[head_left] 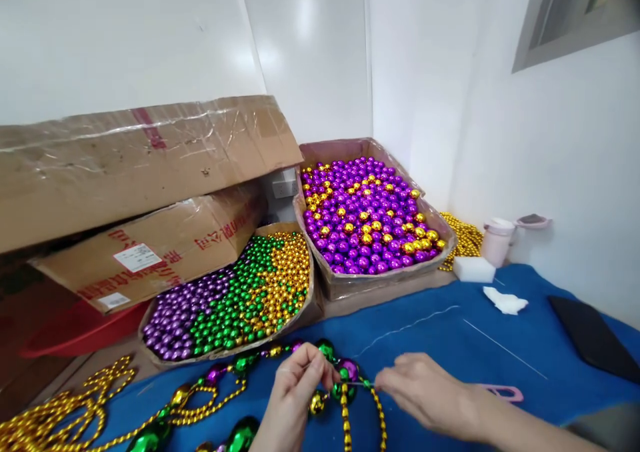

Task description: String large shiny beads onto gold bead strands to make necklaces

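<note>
My left hand [295,389] is low in the middle, its fingers pinched together on a thin thread or needle beside a purple bead [349,370] of a bead string [220,389]. The string carries green, gold and purple beads and trails left over the blue cloth [450,332]. My right hand [430,392] comes in from the lower right, fingertips pinched at the other end of the thin needle, just right of the beads. What its fingers grip is too fine to name surely.
A cardboard tray [305,285] of small purple, green and gold beads lies ahead. A box [440,229] of larger purple and gold beads stands behind it. Gold bead strands [60,412] lie at left. White thread [400,329], pink scissors [505,392], a pink cup [497,241], black tablet [593,335] at right.
</note>
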`<state>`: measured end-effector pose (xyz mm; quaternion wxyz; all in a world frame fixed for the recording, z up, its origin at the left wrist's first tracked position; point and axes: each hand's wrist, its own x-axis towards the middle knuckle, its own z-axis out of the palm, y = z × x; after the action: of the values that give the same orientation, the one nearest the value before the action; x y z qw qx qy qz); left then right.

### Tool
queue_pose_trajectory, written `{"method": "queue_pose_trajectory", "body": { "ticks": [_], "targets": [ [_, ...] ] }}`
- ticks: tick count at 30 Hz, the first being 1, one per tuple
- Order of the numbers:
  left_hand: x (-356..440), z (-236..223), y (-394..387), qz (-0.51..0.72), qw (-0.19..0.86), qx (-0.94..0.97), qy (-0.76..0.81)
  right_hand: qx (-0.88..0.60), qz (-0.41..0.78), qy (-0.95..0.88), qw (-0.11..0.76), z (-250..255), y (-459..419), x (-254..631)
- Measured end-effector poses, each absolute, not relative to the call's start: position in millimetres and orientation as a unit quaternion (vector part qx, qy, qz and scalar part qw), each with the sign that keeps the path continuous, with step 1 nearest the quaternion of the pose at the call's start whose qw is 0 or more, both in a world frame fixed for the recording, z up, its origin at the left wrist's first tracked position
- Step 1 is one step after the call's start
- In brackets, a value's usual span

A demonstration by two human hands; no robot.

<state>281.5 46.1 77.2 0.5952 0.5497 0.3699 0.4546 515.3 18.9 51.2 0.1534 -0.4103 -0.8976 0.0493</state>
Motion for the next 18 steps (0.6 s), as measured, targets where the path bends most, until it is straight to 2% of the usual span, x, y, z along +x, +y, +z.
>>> {"method": "queue_pose_trajectory", "body": {
  "ticks": [8, 12, 14, 16, 18],
  "targets": [
    [292.6, 102.7, 46.0, 0.399, 0.539, 0.659, 0.34, -0.537, 0.183, -0.774, 0.28, 57.2, 14.3, 510.0],
    [296.0, 108.1, 48.6, 0.41, 0.545, 0.651, 0.333, -0.513, 0.224, -0.783, 0.272, 65.9, 15.6, 515.5],
    [295.8, 106.5, 50.3, 0.439, 0.559, 0.62, 0.333, -0.487, 0.283, -0.775, 0.288, 70.2, 12.8, 517.9],
    [296.2, 103.7, 51.1, 0.458, 0.575, 0.594, 0.327, -0.444, 0.42, -0.692, 0.384, 71.3, 9.5, 515.6],
    [298.2, 101.5, 50.4, 0.461, 0.588, 0.581, 0.321, -0.351, 0.581, -0.529, 0.509, 68.8, 8.0, 507.5]
  ]
}}
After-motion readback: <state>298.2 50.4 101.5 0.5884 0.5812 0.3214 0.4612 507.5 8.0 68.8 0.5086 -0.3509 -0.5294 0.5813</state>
